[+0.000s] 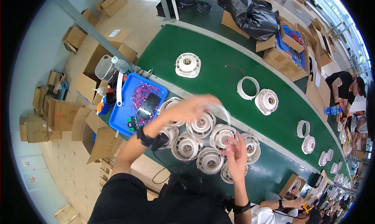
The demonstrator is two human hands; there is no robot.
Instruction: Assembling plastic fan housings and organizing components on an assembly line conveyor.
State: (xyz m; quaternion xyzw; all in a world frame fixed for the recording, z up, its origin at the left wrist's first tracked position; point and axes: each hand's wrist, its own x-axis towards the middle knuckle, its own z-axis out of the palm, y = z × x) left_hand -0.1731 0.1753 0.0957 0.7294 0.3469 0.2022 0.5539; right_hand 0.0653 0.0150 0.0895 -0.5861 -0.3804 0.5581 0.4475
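My left hand [193, 108] is blurred by motion above a cluster of round white housings. A thin white ring [227, 115], also smeared, curves out from its fingers and seems to be held by them. Lower and to the right, my right hand [236, 155] has its fingers apart, fingertips by the rim of a white housing [219, 135]; whether they touch it I cannot tell. Around the hands sit several more housings with brass-coloured centres, such as one housing [186, 146] and another housing [211, 161]. A strapped device is on each wrist.
A blue tray [114, 120] with red-blue wires and a black phone-like slab [148, 107] stands at left. On the green belt [156, 48] are a housing [188, 65], a ring [242, 92] with a wire and another housing [266, 102]. Cartons [287, 62] line the far side; co-workers sit right.
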